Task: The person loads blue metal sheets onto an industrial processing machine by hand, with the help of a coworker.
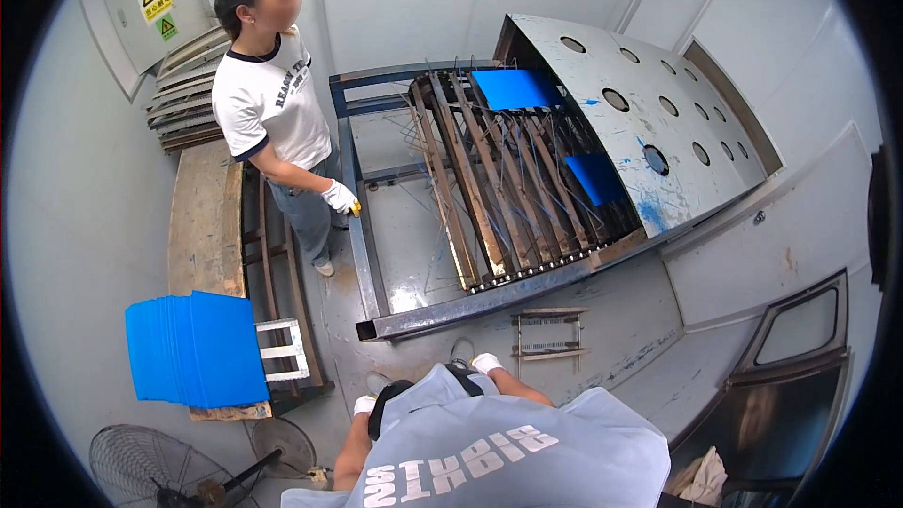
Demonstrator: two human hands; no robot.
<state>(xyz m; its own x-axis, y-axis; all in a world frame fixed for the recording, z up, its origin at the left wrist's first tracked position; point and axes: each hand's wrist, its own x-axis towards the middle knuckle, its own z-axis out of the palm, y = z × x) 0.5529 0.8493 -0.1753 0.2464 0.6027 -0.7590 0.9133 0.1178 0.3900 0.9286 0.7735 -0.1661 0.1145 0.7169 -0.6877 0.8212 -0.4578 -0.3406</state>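
Note:
My left hand (364, 404), in a white glove, hangs beside my body at the lower middle. My right hand (486, 363), gloved the same way, is low by my other side, short of the frame's near rail. Nothing shows in either hand, and the fingers are too small and partly hidden to read. In front of me is a slatted conveyor (499, 179) with thin wires on its bars. One blue sheet (515, 89) lies at its far side, and another blue sheet (594, 179) lies nearer, by the metal hood (649, 103) with round holes.
A co-worker (282, 103) in white gloves stands at the left end of the steel frame (451, 315). A blue sheet stack (198, 348) sits on a wooden bench (202, 245). A pedestal fan (155, 461) stands lower left; a small metal rack (549, 334) lies on the floor.

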